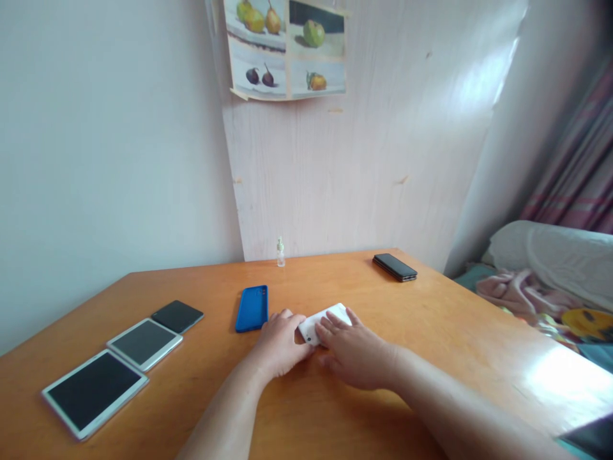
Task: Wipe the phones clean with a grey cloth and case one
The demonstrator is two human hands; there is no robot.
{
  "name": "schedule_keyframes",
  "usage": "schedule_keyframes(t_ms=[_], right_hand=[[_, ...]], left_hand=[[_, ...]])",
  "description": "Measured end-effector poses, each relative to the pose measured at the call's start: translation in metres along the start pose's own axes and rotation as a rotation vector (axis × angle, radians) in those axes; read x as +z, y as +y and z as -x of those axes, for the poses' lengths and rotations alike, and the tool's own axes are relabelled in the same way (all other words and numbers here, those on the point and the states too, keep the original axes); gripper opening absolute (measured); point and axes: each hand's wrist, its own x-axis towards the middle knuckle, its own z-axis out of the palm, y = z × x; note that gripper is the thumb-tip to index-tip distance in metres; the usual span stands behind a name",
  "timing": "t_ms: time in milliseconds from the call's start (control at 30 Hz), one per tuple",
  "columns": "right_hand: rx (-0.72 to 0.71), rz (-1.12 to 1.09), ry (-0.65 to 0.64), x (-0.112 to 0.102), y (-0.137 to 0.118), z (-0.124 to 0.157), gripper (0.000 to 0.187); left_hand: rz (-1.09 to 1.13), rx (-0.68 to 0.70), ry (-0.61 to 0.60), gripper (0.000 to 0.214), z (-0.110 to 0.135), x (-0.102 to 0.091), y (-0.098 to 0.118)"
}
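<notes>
A white smartphone (310, 328) lies on the wooden table in front of me, its back up and a small dark camera lens at the near left end. My left hand (281, 342) grips that end between thumb and fingers. Across the phone's back lies my right hand (352, 348), palm down, with its fingers stretched out and covering part of it. Just left of the phone and beyond my left hand is a blue phone case (253, 309), inner side up, apart from both hands.
On the left lie a large white tablet (94, 391), a smaller white tablet (145, 344) and a dark tablet (177, 316) in a row. A small clear spray bottle (280, 253) stands near the wall. Stacked black phones (395, 267) sit at the back right. Bedding (550, 255) lies beyond the table's right edge.
</notes>
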Motion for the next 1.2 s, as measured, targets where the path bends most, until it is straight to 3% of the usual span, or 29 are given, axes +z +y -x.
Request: schedule_keyframes(t_ms=[100,300,500,567,767,833,967,1033,1200], right_hand=[[-0.056,0.001,0.009,-0.002,-0.005,0.002,0.057],[0.269,0.102,-0.033,0.001,0.023,-0.009,0.069],[0.024,0.004,0.004,0.000,-0.006,-0.002,0.071],[0.022,-0.001,0.009,0.000,-0.006,-0.002,0.070],[0.307,0.065,-0.043,0.001,0.021,-0.013,0.078],[0.255,0.042,-0.026,0.002,0.016,-0.012,0.076],[-0.083,-0.095,0.027,0.004,-0.004,-0.007,0.063],[-0.116,-0.104,0.033,0.005,-0.002,-0.009,0.058],[0.196,-0.015,-0.004,0.009,0.028,-0.023,0.057]], left_hand=[[0.007,-0.002,0.005,0.033,0.000,0.000,0.000],[0.006,0.006,-0.009,0.033,0.000,-0.003,0.002],[0.006,-0.004,-0.012,0.032,0.000,-0.003,0.000],[0.003,-0.005,-0.008,0.031,0.000,-0.003,0.000],[0.007,0.002,-0.006,0.034,0.000,-0.005,0.004],[0.005,0.004,0.002,0.034,0.000,-0.004,0.003],[0.015,-0.002,0.015,0.029,-0.001,0.000,-0.001],[0.020,0.000,0.017,0.031,-0.001,0.000,-0.001],[0.006,-0.009,0.013,0.044,-0.001,-0.001,0.003]])
